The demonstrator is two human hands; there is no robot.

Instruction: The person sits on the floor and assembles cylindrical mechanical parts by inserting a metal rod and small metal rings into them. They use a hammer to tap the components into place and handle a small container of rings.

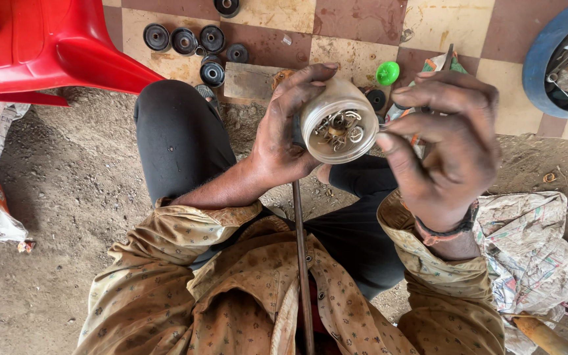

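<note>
Nearest: patterned tan shirt [244, 296], dark trousers beneath; a thin metal rod [302, 263] runs near-to-far between the knees. Ground is bare packed dirt [54, 217], giving way at the far side to a checkered tile floor [356, 29]. Crumpled printed sack [534, 256] at right, another at left edge.

Left hand [284, 138] closed around a jar [338, 121], gripping its side, held mid-frame above the knees. Jar: small, round, translucent white plastic, lid off, holding a tangle of small metal rings and clips. Its long axis points up toward the camera, mouth facing the viewer, tilted slightly.

Right hand [448, 144] half curled, fingertips at the jar's right rim; whether it pinches anything, cannot tell.

Far: green cap [387, 72] on tile, black round bushings [195, 41], red plastic chair [54, 46] far left, blue tub [550, 49] of tools far right.
</note>
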